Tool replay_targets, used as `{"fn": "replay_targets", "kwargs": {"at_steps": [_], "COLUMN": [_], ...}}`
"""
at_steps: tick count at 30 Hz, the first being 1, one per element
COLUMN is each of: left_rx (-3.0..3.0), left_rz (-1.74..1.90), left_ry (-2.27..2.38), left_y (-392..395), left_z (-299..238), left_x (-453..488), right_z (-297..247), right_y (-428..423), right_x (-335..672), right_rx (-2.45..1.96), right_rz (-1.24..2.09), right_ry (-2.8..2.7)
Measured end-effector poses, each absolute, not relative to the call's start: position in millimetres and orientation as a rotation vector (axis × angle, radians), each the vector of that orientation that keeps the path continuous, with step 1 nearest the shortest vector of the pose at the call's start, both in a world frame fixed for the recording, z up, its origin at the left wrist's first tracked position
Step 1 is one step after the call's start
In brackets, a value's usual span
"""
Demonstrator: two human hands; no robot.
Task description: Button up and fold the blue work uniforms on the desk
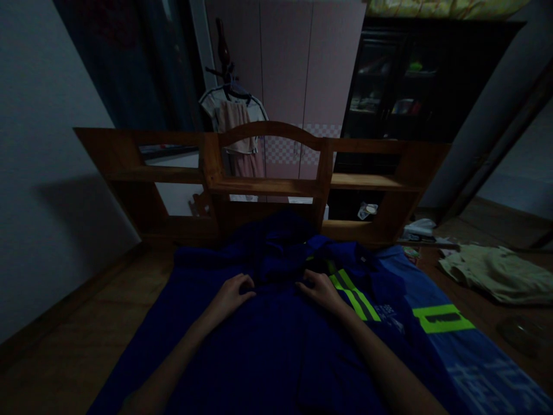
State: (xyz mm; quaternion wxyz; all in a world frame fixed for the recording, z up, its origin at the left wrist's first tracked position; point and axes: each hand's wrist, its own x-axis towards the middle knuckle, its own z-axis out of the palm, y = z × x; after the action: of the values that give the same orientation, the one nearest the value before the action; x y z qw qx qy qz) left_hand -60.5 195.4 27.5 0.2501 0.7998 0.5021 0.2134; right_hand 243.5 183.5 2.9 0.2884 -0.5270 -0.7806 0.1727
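Dark blue work clothing (242, 351) with a hood-like bunched part at its far end is spread out before me. A yellow-green reflective band with a grey stripe (355, 295) crosses its right side. My left hand (235, 291) is over the middle of the cloth, fingers bent, a gap between thumb and forefinger. To the right of it, my right hand (320, 289) is beside the reflective band in a similar curve, thumb apart. No cloth shows pinched in either hand; the undersides of the fingers are hidden.
Beyond the clothing stands a wooden shelf headboard (268, 185). A lighter blue cloth with white lettering (479, 369) is on the right, near a crumpled pale garment (496, 271). Farther back are a coat stand with clothes (235, 115), a pink wardrobe (285, 69) and a dark cabinet (453, 75).
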Motion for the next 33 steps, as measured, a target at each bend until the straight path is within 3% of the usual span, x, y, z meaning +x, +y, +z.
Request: {"fn": "replay_targets", "kwargs": {"at_steps": [8,15,33], "left_rx": [2.029,1.991,1.914], "left_rz": [0.654,0.661,0.606], "left_ry": [1.353,1.332,1.185], "left_y": [192.7,191.3,188.1], "left_z": [18.5,18.2,20.5], "left_x": [-68.0,-75.2,-81.8], "right_z": [22.6,30.5,3.2], "right_y": [170.8,183.7,201.2], "right_x": [222.0,177.1,133.0], "right_rx": [-1.219,-1.075,-1.016], "right_rz": [0.293,0.643,0.983], "right_ry": [-2.204,-2.249,-2.062]}}
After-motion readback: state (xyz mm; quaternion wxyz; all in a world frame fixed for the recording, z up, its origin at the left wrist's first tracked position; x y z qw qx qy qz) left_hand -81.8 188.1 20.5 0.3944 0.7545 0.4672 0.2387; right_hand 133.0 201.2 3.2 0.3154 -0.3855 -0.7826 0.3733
